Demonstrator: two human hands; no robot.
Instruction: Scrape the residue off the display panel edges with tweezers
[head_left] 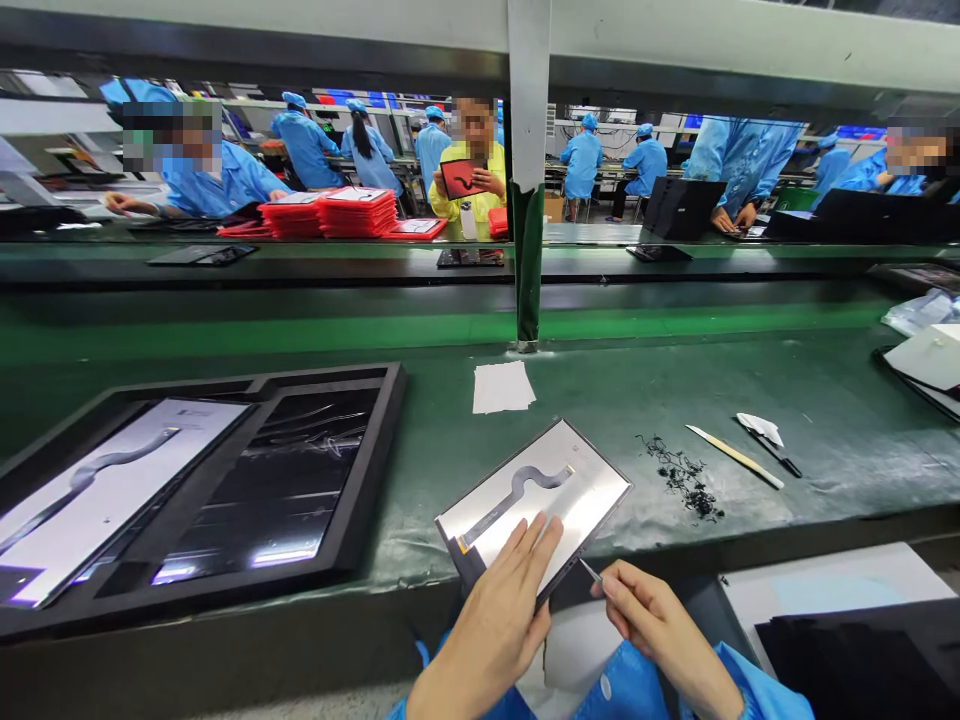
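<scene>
We judge the work on the display panel [574,505] part-way along, at its near edge.
The panel lies at 5 o'clock from the middle of our view, over the counter [600,390] edge; our left hand [510,590] is clamped on it, fingers stretched across its face, while our right hand [641,610] pinches a thin pointed tool [590,570] against its 5 o'clock side. Black scraps [682,480] at 3 o'clock suggest trimming done; how much edge is left, we cannot tell. At 9 o'clock a foam tray [375,460] holds a similar panel [135,480].
</scene>
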